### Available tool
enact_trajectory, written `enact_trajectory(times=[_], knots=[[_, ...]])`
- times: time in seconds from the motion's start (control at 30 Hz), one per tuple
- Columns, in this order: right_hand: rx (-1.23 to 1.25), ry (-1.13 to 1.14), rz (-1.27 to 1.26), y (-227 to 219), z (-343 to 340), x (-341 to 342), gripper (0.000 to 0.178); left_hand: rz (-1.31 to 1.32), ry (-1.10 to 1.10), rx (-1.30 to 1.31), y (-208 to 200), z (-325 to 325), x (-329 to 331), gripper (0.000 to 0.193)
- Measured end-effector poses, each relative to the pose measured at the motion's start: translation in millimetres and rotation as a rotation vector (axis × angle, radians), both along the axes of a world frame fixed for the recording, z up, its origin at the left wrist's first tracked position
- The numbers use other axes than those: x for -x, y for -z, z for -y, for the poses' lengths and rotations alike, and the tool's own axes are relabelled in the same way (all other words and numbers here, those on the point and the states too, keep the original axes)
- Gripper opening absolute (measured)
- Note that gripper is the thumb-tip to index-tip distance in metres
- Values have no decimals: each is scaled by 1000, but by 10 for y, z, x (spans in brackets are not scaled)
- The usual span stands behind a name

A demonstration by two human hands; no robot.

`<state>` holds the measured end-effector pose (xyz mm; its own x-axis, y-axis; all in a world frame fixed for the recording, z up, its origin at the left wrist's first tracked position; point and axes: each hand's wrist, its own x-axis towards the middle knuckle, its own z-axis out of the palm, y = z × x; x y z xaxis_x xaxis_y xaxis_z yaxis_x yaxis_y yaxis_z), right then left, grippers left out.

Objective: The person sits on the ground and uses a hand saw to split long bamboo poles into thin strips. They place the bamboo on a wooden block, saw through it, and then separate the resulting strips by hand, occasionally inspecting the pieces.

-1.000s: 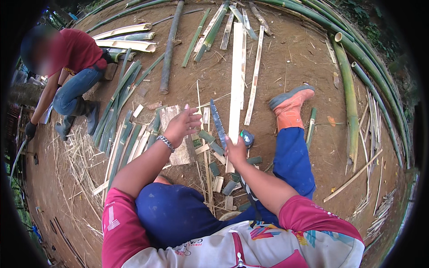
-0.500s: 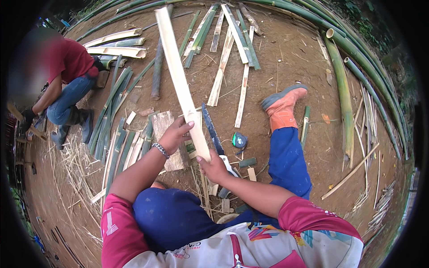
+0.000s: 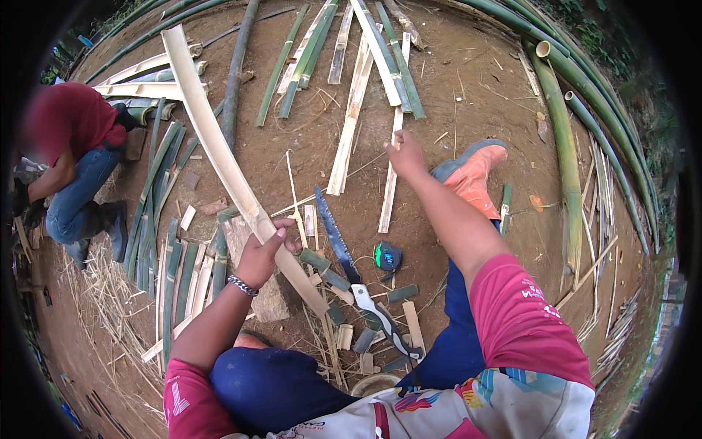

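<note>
My left hand point(image 3: 265, 252) is closed around the lower part of a long, pale split bamboo trough point(image 3: 212, 146), which slants up to the far left. Its near end hangs over small bamboo offcuts point(image 3: 364, 339). Stretched forward, my right hand point(image 3: 408, 157) has its fingers curled together over a narrow bamboo strip point(image 3: 390, 201) on the ground; whether they grip it or something small is unclear. Between my legs lies a folding pruning saw point(image 3: 360, 294) with a dark toothed blade. To its right is a dark tape measure point(image 3: 387, 256) with green trim.
A wooden block point(image 3: 256, 282) sits under my left forearm. Split bamboo slats point(image 3: 344, 121) fan out ahead. Thick green poles point(image 3: 559, 146) lie at the right. At the left a co-worker in a red shirt point(image 3: 80, 121) crouches beside slats and shavings point(image 3: 110, 307).
My right hand has let go of the bamboo trough and moved forward over the narrow strip. My left hand still holds the trough, whose far end has swung left.
</note>
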<state>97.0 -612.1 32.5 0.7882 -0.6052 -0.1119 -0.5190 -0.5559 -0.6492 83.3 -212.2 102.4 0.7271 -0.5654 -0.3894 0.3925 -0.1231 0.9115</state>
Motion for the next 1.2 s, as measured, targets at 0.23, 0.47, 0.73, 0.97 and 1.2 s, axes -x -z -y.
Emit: enact_trajectory(times=[0.23, 0.47, 0.73, 0.97, 1.2], knots=[[471, 18, -238, -84, 729, -988, 61, -86, 102, 26, 267, 98, -227, 32], [258, 139, -306, 54, 867, -1487, 89, -130, 175, 16, 510, 142, -296, 31], [115, 101, -166, 208, 831, -1198, 92, -124, 209, -1, 439, 134, -200, 33], [7, 109, -28, 242, 280, -263, 91, -67, 183, -14, 46, -148, 46, 32], [-118, 144, -46, 425, -782, 908, 98, 3, 120, -52, -483, -583, 440, 34]])
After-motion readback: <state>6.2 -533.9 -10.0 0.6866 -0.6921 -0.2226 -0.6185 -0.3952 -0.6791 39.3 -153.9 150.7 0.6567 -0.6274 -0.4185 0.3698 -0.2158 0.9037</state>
